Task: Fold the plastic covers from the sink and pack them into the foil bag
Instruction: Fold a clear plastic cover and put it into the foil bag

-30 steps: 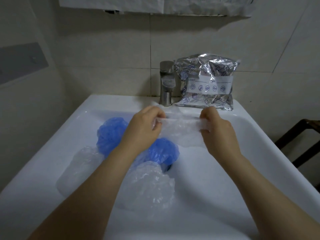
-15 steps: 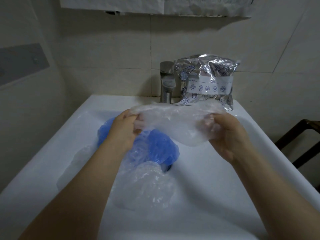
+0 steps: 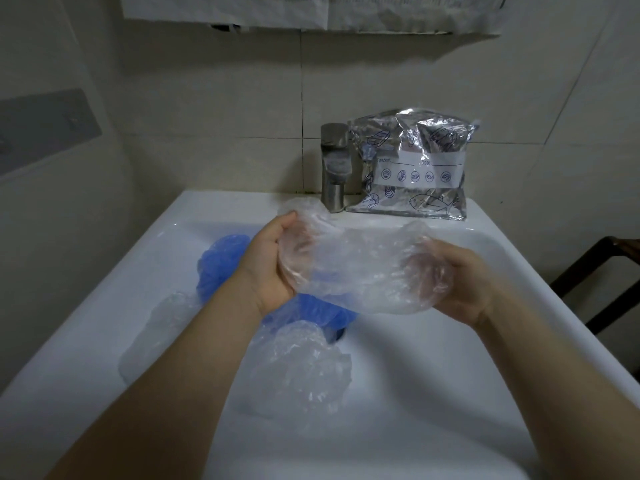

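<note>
Above the white sink I hold a clear plastic cover stretched wide between both hands. My left hand grips its left end, fingers tucked inside the plastic. At the right end my right hand does the same, its fingers showing through the film. Two blue covers lie in the basin under my left arm, partly hidden. Clear crumpled covers lie at the front and at the left. The silver foil bag stands on the back rim beside the tap.
A steel tap rises at the back of the sink, close behind the held cover. Tiled walls close in at the back and left. A dark wooden chair frame stands to the right of the sink.
The clear cover was a narrow strip pinched between my fingertips. My hands have turned palms inward and spread it open, with fingers now inside its ends.
</note>
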Demonstrator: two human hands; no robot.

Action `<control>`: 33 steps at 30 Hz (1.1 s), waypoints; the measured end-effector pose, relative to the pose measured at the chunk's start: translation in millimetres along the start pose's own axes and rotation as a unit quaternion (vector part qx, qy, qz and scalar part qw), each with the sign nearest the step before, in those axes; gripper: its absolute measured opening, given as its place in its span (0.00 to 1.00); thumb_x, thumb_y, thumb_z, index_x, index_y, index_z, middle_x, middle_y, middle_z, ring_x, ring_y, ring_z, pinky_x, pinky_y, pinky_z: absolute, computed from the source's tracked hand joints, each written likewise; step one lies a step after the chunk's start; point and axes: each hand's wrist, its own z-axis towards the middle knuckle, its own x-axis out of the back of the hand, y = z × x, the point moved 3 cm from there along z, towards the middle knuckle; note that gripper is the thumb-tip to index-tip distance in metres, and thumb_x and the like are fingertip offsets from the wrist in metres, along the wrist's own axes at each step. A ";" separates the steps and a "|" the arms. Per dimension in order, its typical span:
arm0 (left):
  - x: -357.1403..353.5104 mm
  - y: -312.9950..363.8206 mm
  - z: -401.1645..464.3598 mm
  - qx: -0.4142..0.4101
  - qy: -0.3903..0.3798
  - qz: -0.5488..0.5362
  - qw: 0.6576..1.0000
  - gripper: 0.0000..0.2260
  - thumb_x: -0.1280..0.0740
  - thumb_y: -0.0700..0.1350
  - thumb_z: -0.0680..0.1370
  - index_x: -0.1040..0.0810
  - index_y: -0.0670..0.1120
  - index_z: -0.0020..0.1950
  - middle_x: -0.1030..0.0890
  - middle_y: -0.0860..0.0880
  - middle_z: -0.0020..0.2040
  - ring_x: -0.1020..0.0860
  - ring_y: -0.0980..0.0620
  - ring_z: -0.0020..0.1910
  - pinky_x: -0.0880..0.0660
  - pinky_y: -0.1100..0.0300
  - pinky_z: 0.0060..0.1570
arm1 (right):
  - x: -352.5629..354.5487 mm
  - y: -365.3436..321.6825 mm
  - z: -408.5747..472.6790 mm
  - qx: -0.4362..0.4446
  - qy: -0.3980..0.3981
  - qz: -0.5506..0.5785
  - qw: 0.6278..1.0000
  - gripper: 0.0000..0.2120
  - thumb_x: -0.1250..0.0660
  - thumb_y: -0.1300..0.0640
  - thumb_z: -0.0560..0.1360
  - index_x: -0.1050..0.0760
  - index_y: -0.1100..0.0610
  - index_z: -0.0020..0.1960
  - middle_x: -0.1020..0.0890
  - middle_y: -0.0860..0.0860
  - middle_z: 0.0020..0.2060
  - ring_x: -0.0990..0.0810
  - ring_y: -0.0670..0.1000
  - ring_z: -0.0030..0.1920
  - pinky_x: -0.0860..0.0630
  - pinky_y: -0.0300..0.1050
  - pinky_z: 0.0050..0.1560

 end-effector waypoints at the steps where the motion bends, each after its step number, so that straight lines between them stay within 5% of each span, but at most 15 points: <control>1: -0.2 -0.5 0.2 0.005 0.001 0.006 1.000 0.15 0.40 0.50 0.78 0.18 0.45 0.42 0.17 0.47 0.36 0.17 0.48 0.35 0.19 0.48 0.38 | -1.8 -0.1 0.3 0.003 0.021 -0.016 1.000 0.08 0.28 0.54 0.62 0.17 0.57 0.37 0.17 0.51 0.32 0.18 0.49 0.33 0.21 0.39 0.35; 4: 3.7 -1.6 3.4 0.010 0.001 0.002 1.000 0.15 0.40 0.53 0.78 0.19 0.45 0.50 0.16 0.46 0.42 0.17 0.47 0.40 0.19 0.47 0.40 | 2.8 -2.1 5.0 0.044 0.069 -0.015 0.996 0.07 0.38 0.61 0.72 0.23 0.59 0.47 0.17 0.49 0.34 0.19 0.47 0.33 0.22 0.38 0.33; 7: 0.2 -1.9 2.8 -0.005 -0.037 -0.018 0.999 0.19 0.41 0.54 0.78 0.16 0.44 0.44 0.16 0.45 0.41 0.17 0.48 0.41 0.20 0.48 0.43 | 11.0 -0.1 8.0 0.079 0.161 -0.087 0.980 0.06 0.38 0.67 0.75 0.27 0.58 0.43 0.21 0.49 0.30 0.24 0.47 0.28 0.27 0.36 0.29; 10: -12.1 -1.0 -6.8 -0.036 -0.120 0.007 0.992 0.15 0.31 0.55 0.69 0.15 0.45 0.42 0.15 0.47 0.41 0.17 0.51 0.43 0.20 0.53 0.45 | 16.1 3.3 10.9 0.129 0.257 -0.246 0.926 0.11 0.42 0.70 0.75 0.27 0.57 0.40 0.24 0.52 0.30 0.28 0.49 0.29 0.31 0.35 0.27; 13: -17.3 -10.3 -9.2 -0.049 -0.163 0.140 0.975 0.16 0.26 0.43 0.68 0.20 0.51 0.55 0.16 0.52 0.46 0.18 0.55 0.48 0.20 0.58 0.46 | 9.2 5.3 10.3 0.144 0.311 -0.362 0.867 0.12 0.46 0.69 0.74 0.26 0.60 0.42 0.26 0.52 0.30 0.30 0.49 0.30 0.33 0.36 0.27; 15: -18.1 -13.9 -8.3 -0.064 -0.131 0.172 0.974 0.15 0.35 0.38 0.71 0.24 0.51 0.56 0.16 0.54 0.45 0.18 0.57 0.44 0.20 0.60 0.43 | 5.2 9.9 10.0 0.098 0.310 -0.288 0.900 0.11 0.45 0.69 0.74 0.25 0.63 0.40 0.25 0.53 0.30 0.29 0.50 0.31 0.31 0.35 0.28; 18: -16.1 -8.6 -5.5 -0.086 -0.080 0.116 0.986 0.13 0.43 0.36 0.78 0.23 0.49 0.53 0.15 0.52 0.42 0.17 0.56 0.42 0.20 0.60 0.42 | -7.2 11.6 5.8 -0.011 0.197 0.002 0.980 0.07 0.37 0.61 0.72 0.21 0.61 0.40 0.18 0.54 0.33 0.20 0.52 0.35 0.23 0.43 0.44; 21: 2.3 -3.6 5.2 -0.076 0.009 0.058 0.995 0.16 0.43 0.36 0.79 0.17 0.46 0.43 0.15 0.50 0.39 0.18 0.54 0.38 0.21 0.60 0.39 | -16.7 -1.8 -4.3 0.023 0.113 0.149 0.982 0.03 0.33 0.59 0.60 0.23 0.58 0.31 0.23 0.50 0.26 0.23 0.49 0.27 0.23 0.37 0.34; 24: 13.3 -0.3 12.9 -0.091 0.062 0.063 0.992 0.14 0.43 0.38 0.78 0.18 0.45 0.43 0.16 0.50 0.38 0.23 0.53 0.38 0.29 0.61 0.38 | -23.3 -11.8 -10.7 0.089 0.094 0.192 0.973 0.12 0.38 0.59 0.68 0.22 0.57 0.28 0.24 0.48 0.22 0.25 0.45 0.22 0.26 0.33 0.27; 27: 19.1 1.8 15.6 -0.087 0.136 0.092 0.983 0.08 0.42 0.42 0.78 0.24 0.47 0.45 0.21 0.49 0.45 0.25 0.53 0.40 0.29 0.62 0.39 | -11.3 -19.4 -5.0 0.189 0.180 0.102 0.960 0.13 0.40 0.59 0.77 0.23 0.54 0.36 0.25 0.44 0.22 0.29 0.41 0.22 0.30 0.33 0.25; 30: 19.6 0.6 14.2 -0.064 0.169 0.172 0.968 0.07 0.39 0.46 0.78 0.23 0.47 0.43 0.22 0.49 0.46 0.24 0.54 0.41 0.30 0.63 0.38 | 8.9 -27.6 -5.7 0.365 0.331 -0.198 0.847 0.07 0.38 0.54 0.77 0.24 0.53 0.42 0.24 0.45 0.32 0.28 0.43 0.33 0.29 0.42 0.37; 33: 1.6 -5.1 6.1 -0.021 0.055 0.205 0.977 0.14 0.42 0.53 0.79 0.21 0.45 0.48 0.17 0.49 0.46 0.20 0.52 0.41 0.27 0.61 0.40 | -8.6 -20.2 -6.6 0.466 0.264 -0.519 0.666 0.15 0.38 0.53 0.75 0.24 0.59 0.57 0.20 0.56 0.46 0.25 0.49 0.43 0.29 0.45 0.44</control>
